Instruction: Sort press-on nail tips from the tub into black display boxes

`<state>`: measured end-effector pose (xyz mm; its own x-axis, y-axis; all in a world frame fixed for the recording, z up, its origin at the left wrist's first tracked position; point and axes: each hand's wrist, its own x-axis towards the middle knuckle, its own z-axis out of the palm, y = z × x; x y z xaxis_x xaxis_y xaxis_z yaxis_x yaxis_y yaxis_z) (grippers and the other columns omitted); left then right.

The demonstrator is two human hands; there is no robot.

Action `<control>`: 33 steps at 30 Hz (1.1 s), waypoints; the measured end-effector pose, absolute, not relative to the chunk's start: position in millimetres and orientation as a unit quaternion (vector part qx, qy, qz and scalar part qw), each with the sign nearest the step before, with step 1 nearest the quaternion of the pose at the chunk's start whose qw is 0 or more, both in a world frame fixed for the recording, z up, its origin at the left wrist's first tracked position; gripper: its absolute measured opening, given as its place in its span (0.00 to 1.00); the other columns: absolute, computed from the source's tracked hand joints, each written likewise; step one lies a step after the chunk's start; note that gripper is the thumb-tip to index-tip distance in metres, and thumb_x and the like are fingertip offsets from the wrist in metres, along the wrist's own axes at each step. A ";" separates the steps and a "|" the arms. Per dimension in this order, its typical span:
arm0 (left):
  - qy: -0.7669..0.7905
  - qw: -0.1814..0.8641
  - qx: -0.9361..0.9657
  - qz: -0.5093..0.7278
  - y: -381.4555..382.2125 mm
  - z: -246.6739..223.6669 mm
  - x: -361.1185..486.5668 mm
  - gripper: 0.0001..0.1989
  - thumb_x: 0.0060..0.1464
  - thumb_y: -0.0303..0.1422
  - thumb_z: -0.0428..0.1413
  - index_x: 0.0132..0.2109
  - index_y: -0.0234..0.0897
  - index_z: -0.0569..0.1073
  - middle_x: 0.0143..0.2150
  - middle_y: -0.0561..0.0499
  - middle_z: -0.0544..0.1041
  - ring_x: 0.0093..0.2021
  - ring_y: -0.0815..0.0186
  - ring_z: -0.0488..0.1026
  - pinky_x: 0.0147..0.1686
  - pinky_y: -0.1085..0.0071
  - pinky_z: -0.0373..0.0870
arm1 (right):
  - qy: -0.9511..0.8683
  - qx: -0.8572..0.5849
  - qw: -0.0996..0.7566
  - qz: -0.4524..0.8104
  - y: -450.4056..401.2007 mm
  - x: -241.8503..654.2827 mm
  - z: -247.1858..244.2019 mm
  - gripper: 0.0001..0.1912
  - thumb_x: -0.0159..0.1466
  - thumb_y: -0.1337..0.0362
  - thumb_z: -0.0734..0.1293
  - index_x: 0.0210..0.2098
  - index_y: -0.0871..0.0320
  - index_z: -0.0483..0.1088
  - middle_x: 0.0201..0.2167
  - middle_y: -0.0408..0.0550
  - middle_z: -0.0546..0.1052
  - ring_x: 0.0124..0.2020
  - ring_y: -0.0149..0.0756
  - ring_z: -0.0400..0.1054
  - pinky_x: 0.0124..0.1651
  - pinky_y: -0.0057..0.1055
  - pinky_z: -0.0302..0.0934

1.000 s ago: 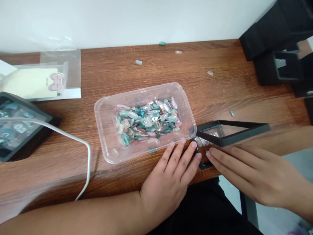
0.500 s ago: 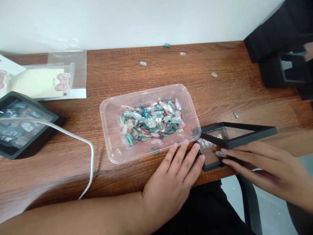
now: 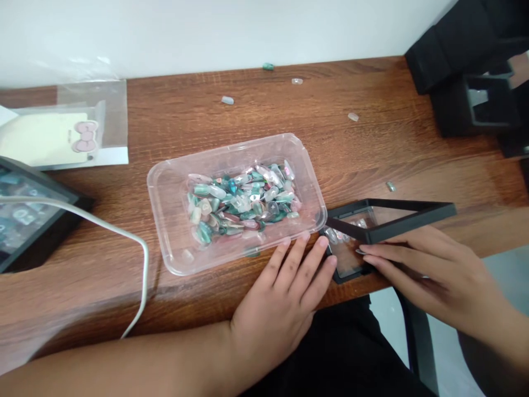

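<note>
The right hand [image 3: 446,275] pinches a nail [image 3: 359,251] over the frame [image 3: 413,223], whose raised lid likely gives fingers access. The left hand [image 3: 281,292] lies flat, fingers slightly spread, perhaps steadying the tub [image 3: 170,215] just ahead. The table [image 3: 177,124] offers room beyond; its near edge runs close to both.

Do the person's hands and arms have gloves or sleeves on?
None that I can see. The left hand and right hand are bare, with no glove, ring or bracelet in view. The left forearm shows no sleeve.
</note>
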<state>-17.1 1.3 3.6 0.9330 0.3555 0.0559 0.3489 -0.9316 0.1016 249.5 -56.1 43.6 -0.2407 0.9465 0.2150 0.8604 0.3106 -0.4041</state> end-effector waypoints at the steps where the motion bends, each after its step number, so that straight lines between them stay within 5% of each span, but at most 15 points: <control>1: 0.179 0.045 0.982 0.036 1.2 3.5 -16.9 0.42 0.61 0.46 0.56 0.75 0.31 0.55 0.78 0.38 0.54 0.75 0.45 0.57 0.74 0.48 0.42 | -0.769 -0.585 0.224 0.123 -56.5 246.3 46.3 0.08 0.68 0.71 0.70 0.44 0.55 0.77 0.38 0.45 0.82 0.37 0.32 0.78 0.43 0.28 0.74; 8: 0.176 0.043 0.983 0.036 2.5 3.2 -16.8 0.45 0.60 0.46 0.57 0.76 0.29 0.52 0.79 0.36 0.51 0.76 0.44 0.54 0.74 0.48 0.43 | -0.647 -0.656 0.244 0.302 -52.0 222.7 50.8 0.02 0.68 0.64 0.71 0.39 0.51 0.78 0.31 0.38 0.82 0.25 0.26 0.73 0.25 0.23 0.65; 21: 0.172 0.053 0.983 0.039 5.3 3.1 -17.5 0.44 0.61 0.47 0.57 0.75 0.29 0.54 0.78 0.37 0.54 0.75 0.44 0.57 0.76 0.48 0.36 | -0.635 -0.698 0.166 0.286 -46.6 227.4 51.2 0.11 0.70 0.57 0.69 0.33 0.54 0.73 0.21 0.37 0.71 0.22 0.27 0.64 0.27 0.26 0.58; 26: 0.174 0.051 0.983 0.041 5.1 3.6 -18.0 0.41 0.63 0.44 0.55 0.75 0.29 0.55 0.77 0.37 0.55 0.74 0.44 0.58 0.76 0.48 0.36 | -0.659 -0.669 0.198 0.280 -49.6 228.6 49.0 0.02 0.69 0.61 0.70 0.40 0.51 0.74 0.23 0.36 0.71 0.26 0.27 0.69 0.30 0.26 0.59; 33: 0.173 0.059 0.982 0.045 5.2 3.9 -18.7 0.45 0.61 0.45 0.58 0.75 0.26 0.52 0.78 0.35 0.54 0.75 0.42 0.56 0.76 0.48 0.36 | -0.669 -0.668 0.186 0.269 -51.7 223.6 48.4 0.04 0.69 0.62 0.70 0.38 0.54 0.77 0.23 0.37 0.71 0.23 0.24 0.64 0.28 0.25 0.58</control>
